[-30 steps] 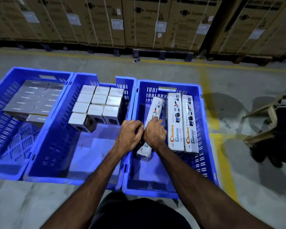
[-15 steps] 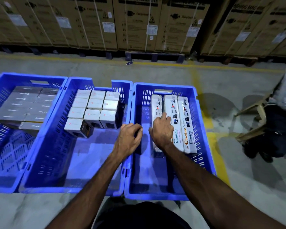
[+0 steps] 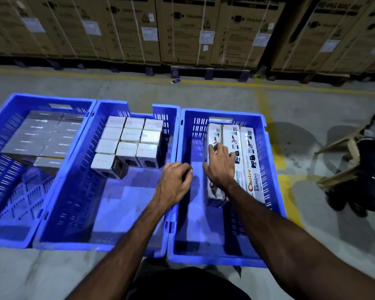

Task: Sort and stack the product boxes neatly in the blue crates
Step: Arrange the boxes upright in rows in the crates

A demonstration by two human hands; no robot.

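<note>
The long white box (image 3: 252,163) at the right of the right crate (image 3: 275,169) reads "Choice", "Lumino" and "Suitable for"; its neighbour (image 3: 236,156) shows "Lumino".

bare forearms (image 3: 126,241), dark garment (image 3: 182,282) below

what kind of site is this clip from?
Most likely a warehouse or stockroom. Tall strapped cardboard cartons stand in a row on pallets along the back, a yellow line is painted on the concrete floor, and three blue crates hold sorted product boxes.
</note>
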